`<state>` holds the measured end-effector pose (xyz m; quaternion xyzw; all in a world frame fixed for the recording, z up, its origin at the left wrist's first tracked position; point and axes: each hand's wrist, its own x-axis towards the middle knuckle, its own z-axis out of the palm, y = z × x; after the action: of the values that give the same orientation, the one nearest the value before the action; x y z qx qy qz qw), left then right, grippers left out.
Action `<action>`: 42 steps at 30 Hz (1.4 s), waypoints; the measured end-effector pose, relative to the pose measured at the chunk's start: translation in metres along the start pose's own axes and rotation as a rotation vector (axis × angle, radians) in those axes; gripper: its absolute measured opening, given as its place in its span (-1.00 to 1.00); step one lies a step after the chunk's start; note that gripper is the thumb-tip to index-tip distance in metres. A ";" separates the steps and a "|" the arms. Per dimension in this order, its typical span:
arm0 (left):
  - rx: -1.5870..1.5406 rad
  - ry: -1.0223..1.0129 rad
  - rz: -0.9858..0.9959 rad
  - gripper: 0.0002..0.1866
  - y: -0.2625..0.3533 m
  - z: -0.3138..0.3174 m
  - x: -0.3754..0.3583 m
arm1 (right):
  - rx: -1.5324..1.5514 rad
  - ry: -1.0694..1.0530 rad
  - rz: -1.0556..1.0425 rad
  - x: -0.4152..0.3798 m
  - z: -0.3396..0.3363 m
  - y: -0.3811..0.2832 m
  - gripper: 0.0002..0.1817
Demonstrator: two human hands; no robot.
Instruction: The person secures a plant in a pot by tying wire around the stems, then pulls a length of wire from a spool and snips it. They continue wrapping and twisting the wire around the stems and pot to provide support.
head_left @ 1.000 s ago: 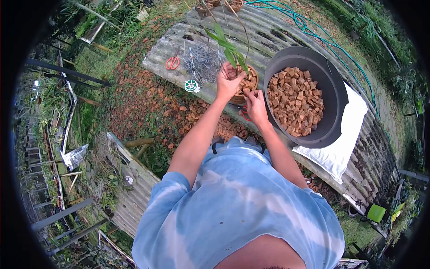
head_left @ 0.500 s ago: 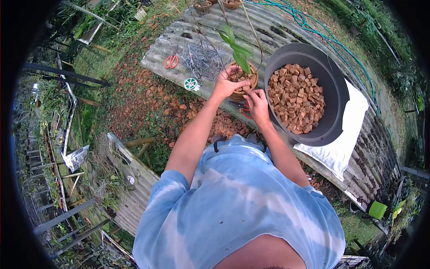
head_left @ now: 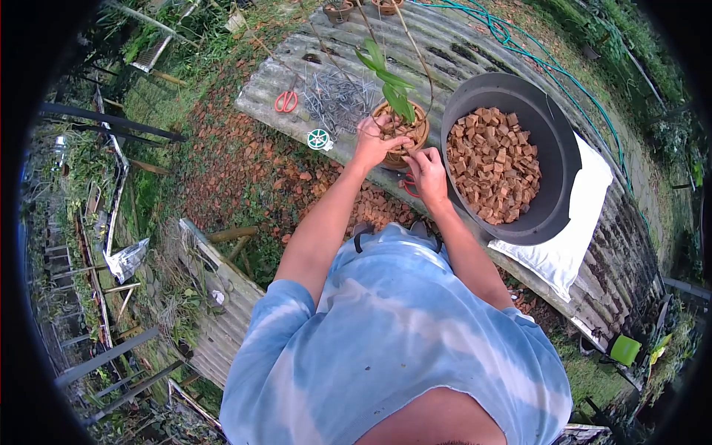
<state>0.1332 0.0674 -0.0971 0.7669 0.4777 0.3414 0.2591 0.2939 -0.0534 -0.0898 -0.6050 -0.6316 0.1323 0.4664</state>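
Observation:
A clay pot (head_left: 421,132) holds brown chunks and a plant with long green leaves (head_left: 398,95) and thin bare stems. My left hand (head_left: 374,143) grips the pot's left side, its thumb reaching across the chunks at the near rim. At the near right of the same rim, my right hand (head_left: 426,172) has its fingers pinched together; what they hold is too small to make out. Under the right hand, part of a red-handled tool (head_left: 409,185) shows. A large dark tub (head_left: 552,141) of brown husk chunks (head_left: 493,165) stands right of my hands.
Red-handled scissors (head_left: 285,101), a heap of metal wire pieces (head_left: 337,100) and a green-and-white twist-tie spool (head_left: 319,139) lie left of the pot on the corrugated sheet (head_left: 445,30). A white sack (head_left: 552,259) lies under the tub. A green hose (head_left: 534,55) runs behind.
The view has shifted slightly. Fingers of my left hand have moved a little at the pot; my right hand stays pinched at the near rim.

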 end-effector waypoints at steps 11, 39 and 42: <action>-0.053 0.083 0.128 -0.33 -0.012 0.010 0.002 | 0.122 0.035 0.112 -0.004 0.008 0.011 -0.73; 0.060 0.126 0.119 -0.35 -0.013 0.024 -0.007 | 0.049 -0.053 0.168 0.001 0.001 -0.002 -0.60; 0.038 0.094 0.100 -0.32 -0.019 0.028 -0.010 | 0.083 -0.104 0.219 0.002 -0.003 -0.002 -0.61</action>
<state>0.1413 0.0636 -0.1315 0.7777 0.4568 0.3803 0.2044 0.2949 -0.0535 -0.0861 -0.6427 -0.5791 0.2396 0.4406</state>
